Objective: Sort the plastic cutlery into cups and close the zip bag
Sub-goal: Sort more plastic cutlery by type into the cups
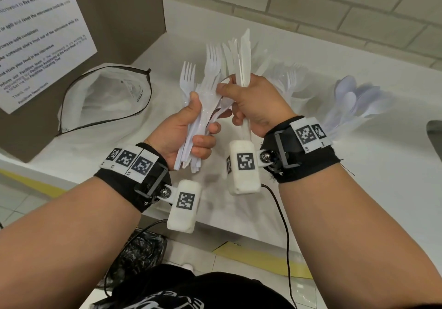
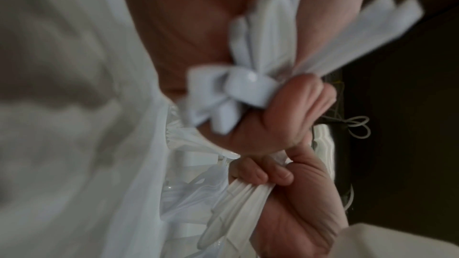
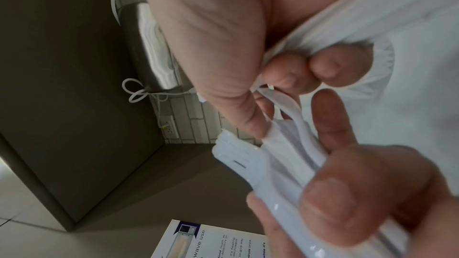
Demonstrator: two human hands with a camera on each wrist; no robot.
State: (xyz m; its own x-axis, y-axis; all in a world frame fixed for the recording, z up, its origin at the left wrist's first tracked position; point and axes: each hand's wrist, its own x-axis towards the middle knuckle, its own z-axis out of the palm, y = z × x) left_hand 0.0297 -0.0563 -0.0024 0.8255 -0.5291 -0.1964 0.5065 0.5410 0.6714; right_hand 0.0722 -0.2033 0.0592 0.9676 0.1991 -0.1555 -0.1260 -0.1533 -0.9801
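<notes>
In the head view my left hand (image 1: 191,129) grips a mixed bundle of white plastic forks (image 1: 210,74) and other cutlery, tines up, above the white counter (image 1: 358,184). My right hand (image 1: 251,100) holds several white knives (image 1: 244,57) upright in its fist. Its thumb and forefinger pinch a piece in the left bundle. The right wrist view shows that thumb tip on the fork heads (image 3: 238,160). The handle ends (image 2: 246,87) stick out of my left fist. The zip bag (image 1: 105,98) lies open at the left. Behind my hands stand clear cups of forks (image 1: 290,81) and spoons (image 1: 354,103).
A brown appliance carrying a printed notice (image 1: 35,33) stands at the left, close behind the bag. A tiled wall (image 1: 334,9) runs along the back of the counter. A dark sink edge (image 1: 435,139) shows at the far right. Camera cables (image 1: 284,225) hang below my wrists.
</notes>
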